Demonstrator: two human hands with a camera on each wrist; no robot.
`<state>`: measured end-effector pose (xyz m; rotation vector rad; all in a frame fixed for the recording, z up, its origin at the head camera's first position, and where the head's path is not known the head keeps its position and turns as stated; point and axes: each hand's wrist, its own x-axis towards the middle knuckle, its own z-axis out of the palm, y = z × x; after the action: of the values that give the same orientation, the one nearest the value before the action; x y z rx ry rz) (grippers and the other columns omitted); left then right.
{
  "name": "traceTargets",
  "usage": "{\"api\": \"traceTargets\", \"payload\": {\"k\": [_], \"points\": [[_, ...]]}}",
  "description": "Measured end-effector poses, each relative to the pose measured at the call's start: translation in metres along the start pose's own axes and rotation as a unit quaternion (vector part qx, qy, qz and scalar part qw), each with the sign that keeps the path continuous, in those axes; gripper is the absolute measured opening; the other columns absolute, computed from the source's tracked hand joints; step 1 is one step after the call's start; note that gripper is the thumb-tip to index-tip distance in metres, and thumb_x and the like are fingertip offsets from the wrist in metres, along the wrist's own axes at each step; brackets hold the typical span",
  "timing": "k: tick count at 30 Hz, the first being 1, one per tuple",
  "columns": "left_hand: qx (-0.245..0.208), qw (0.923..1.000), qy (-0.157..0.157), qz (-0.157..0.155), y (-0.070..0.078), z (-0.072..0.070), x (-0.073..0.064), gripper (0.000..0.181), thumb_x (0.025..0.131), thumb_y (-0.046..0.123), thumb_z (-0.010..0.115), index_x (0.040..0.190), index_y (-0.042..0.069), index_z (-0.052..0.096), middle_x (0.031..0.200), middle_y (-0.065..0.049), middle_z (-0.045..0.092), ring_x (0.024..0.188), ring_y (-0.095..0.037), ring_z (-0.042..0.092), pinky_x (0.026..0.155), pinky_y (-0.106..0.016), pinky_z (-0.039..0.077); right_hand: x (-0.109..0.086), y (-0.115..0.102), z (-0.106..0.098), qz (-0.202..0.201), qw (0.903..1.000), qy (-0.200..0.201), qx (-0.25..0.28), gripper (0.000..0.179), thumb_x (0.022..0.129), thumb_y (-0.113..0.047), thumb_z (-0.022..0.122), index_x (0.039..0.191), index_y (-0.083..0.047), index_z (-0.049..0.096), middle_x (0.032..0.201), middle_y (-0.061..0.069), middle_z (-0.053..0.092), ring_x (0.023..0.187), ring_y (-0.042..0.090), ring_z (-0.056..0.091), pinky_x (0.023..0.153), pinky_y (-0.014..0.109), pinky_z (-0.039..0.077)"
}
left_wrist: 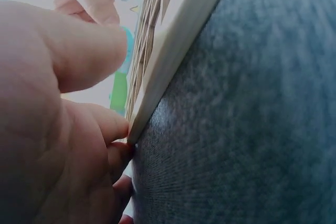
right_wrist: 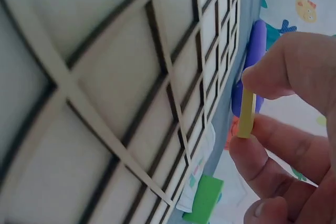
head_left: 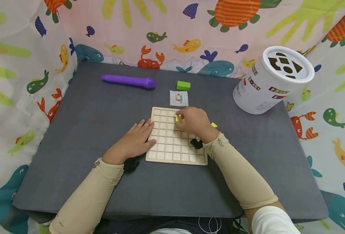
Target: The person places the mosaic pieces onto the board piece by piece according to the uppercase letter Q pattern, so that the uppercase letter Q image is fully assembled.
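Note:
A square wooden grid board (head_left: pixel 172 139) lies on the grey table, its small compartments bare where they show. My right hand (head_left: pixel 193 122) is over the board's far right part and pinches a small yellow tile (right_wrist: pixel 247 113) between thumb and fingers. In the right wrist view the tile is held on edge, close over the grid. My left hand (head_left: pixel 135 139) rests at the board's left edge with fingers spread, fingertips at the rim and thumb reaching over it. The left wrist view shows those fingers (left_wrist: pixel 113 124) along the board's side.
A small pattern card (head_left: pixel 179 98) lies just beyond the board, with a green block (head_left: pixel 183 85) behind it. A purple microphone-shaped object (head_left: pixel 128 81) lies at the back left. A white tub (head_left: pixel 273 81) with shaped holes stands back right. Another yellow piece (head_left: pixel 214 124) shows beside the right wrist.

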<state>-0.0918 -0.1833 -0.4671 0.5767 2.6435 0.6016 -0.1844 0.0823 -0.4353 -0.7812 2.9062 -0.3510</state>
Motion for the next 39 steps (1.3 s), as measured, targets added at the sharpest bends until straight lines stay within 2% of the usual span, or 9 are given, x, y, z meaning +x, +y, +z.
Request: {"api": "traceTargets", "payload": {"k": [7, 12, 15, 21, 27, 31, 34, 37, 39], "points": [[0.005, 1.0, -0.001, -0.006, 0.002, -0.001, 0.001, 0.084, 0.112, 0.054, 0.046, 0.171, 0.005, 0.011, 0.178, -0.012, 0.003, 0.163, -0.033, -0.001, 0.13, -0.05, 0.002, 0.006, -0.004, 0.012, 0.013, 0.9998, 0.012, 0.003, 0.026, 0.093, -0.038, 0.074, 0.104, -0.016, 0.083, 0.079, -0.003, 0.069, 0.066, 0.015, 0.06, 0.056, 0.036, 0.051], [0.009, 0.9999, -0.007, -0.01, 0.0, 0.001, 0.001, 0.085, 0.111, 0.056, 0.044, 0.171, 0.005, 0.011, 0.178, -0.012, 0.003, 0.163, -0.033, -0.002, 0.13, -0.05, 0.001, 0.013, -0.01, 0.018, 0.039, 0.9992, -0.003, -0.01, 0.037, 0.095, -0.053, 0.075, 0.104, -0.018, 0.084, 0.081, -0.006, 0.073, 0.067, 0.014, 0.064, 0.058, 0.035, 0.053], [0.006, 0.9999, -0.008, -0.009, 0.0, 0.002, 0.001, 0.085, 0.111, 0.055, 0.044, 0.171, 0.005, 0.011, 0.177, -0.013, 0.003, 0.163, -0.033, -0.002, 0.13, -0.051, 0.001, 0.016, -0.012, 0.018, 0.041, 0.9991, -0.001, -0.015, 0.034, 0.099, -0.048, 0.072, 0.112, -0.02, 0.084, 0.091, -0.004, 0.075, 0.074, 0.015, 0.068, 0.057, 0.036, 0.053], [0.004, 1.0, -0.004, -0.004, 0.002, 0.001, 0.001, 0.084, 0.111, 0.054, 0.044, 0.17, 0.003, 0.012, 0.177, -0.014, 0.005, 0.163, -0.034, -0.001, 0.13, -0.051, 0.002, 0.016, -0.009, 0.016, -0.025, 0.9995, -0.002, -0.019, 0.018, 0.103, -0.022, 0.073, 0.114, -0.023, 0.086, 0.116, -0.003, 0.077, 0.102, 0.016, 0.072, 0.071, 0.038, 0.06], [0.007, 1.0, 0.001, -0.002, 0.005, -0.001, 0.003, 0.085, 0.111, 0.054, 0.046, 0.17, 0.002, 0.013, 0.177, -0.015, 0.006, 0.163, -0.035, 0.001, 0.13, -0.052, 0.004, 0.01, -0.005, 0.008, -0.069, 0.9975, -0.006, -0.014, 0.018, 0.102, -0.019, 0.075, 0.116, -0.019, 0.086, 0.122, 0.0, 0.075, 0.112, 0.02, 0.071, 0.083, 0.04, 0.061], [0.009, 1.0, -0.003, -0.001, 0.006, 0.0, 0.004, 0.086, 0.111, 0.055, 0.046, 0.17, 0.004, 0.01, 0.177, -0.013, 0.003, 0.163, -0.033, -0.001, 0.13, -0.052, 0.003, -0.006, 0.014, -0.016, -0.022, 0.9985, 0.003, 0.051, 0.027, 0.105, -0.016, 0.065, 0.126, -0.017, 0.081, 0.13, 0.004, 0.072, 0.09, 0.025, 0.069, 0.065, 0.04, 0.054], [0.01, 0.9999, -0.001, 0.004, 0.006, 0.001, 0.004, 0.086, 0.111, 0.056, 0.045, 0.171, 0.004, 0.01, 0.177, -0.013, 0.003, 0.163, -0.034, -0.002, 0.13, -0.053, 0.003, -0.023, 0.039, -0.038, 0.046, 0.9862, 0.003, 0.159, 0.032, 0.106, -0.014, 0.058, 0.132, -0.013, 0.077, 0.13, 0.009, 0.07, 0.077, 0.028, 0.059, 0.06, 0.04, 0.046], [0.014, 0.9999, 0.001, 0.005, 0.004, 0.001, 0.003, 0.086, 0.111, 0.056, 0.045, 0.171, 0.003, 0.011, 0.177, -0.014, 0.003, 0.163, -0.035, -0.001, 0.13, -0.054, 0.003, -0.041, 0.064, -0.054, 0.103, 0.968, -0.007, 0.229, 0.033, 0.107, -0.016, 0.057, 0.133, -0.009, 0.076, 0.123, 0.011, 0.071, 0.081, 0.029, 0.058, 0.065, 0.041, 0.047], [0.015, 0.9999, 0.003, 0.004, 0.003, 0.0, 0.002, 0.086, 0.111, 0.055, 0.046, 0.17, 0.002, 0.012, 0.177, -0.015, 0.004, 0.163, -0.036, 0.0, 0.13, -0.054, 0.003, -0.052, 0.077, -0.059, 0.116, 0.9661, -0.026, 0.229, 0.032, 0.107, -0.019, 0.058, 0.132, -0.008, 0.076, 0.118, 0.012, 0.071, 0.087, 0.028, 0.058, 0.07, 0.042, 0.048]]}}
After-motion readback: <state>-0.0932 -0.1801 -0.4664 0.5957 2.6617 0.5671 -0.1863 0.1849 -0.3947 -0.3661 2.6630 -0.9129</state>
